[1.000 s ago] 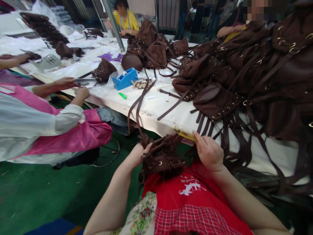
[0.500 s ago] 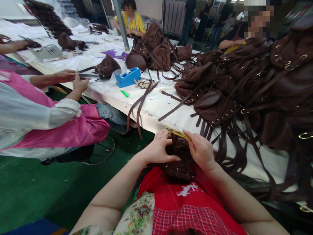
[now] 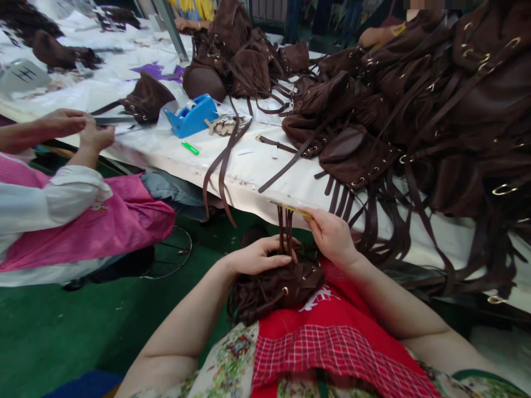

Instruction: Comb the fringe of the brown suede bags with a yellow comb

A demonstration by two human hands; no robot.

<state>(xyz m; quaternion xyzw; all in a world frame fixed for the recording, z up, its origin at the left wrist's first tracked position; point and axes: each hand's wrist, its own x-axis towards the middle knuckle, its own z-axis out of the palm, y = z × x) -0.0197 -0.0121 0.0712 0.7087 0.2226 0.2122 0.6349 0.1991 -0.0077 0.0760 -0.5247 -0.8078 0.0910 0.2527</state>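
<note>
On my lap lies a dark brown bag (image 3: 276, 284) with drawn folds and metal eyelets. My left hand (image 3: 265, 255) is closed around the bag's upper part, thumb stretched across. Thin brown straps (image 3: 285, 226) rise from it. My right hand (image 3: 334, 235) pinches one end of a thin yellow strip (image 3: 292, 208), whose exact kind I cannot make out. The strip lies level across the top of the straps, close to the table edge.
Many brown bags (image 3: 357, 155) with hanging straps are heaped on the white table (image 3: 244, 179). A blue tape dispenser (image 3: 193, 115) and a green lighter-like piece (image 3: 189, 147) lie left of them. A co-worker in a pink apron (image 3: 136, 221) sits at my left.
My left hand has moved down and left with the bag, and the straps now show stretched upward. The right hand has risen slightly with the yellow strip. My view has tilted down.
</note>
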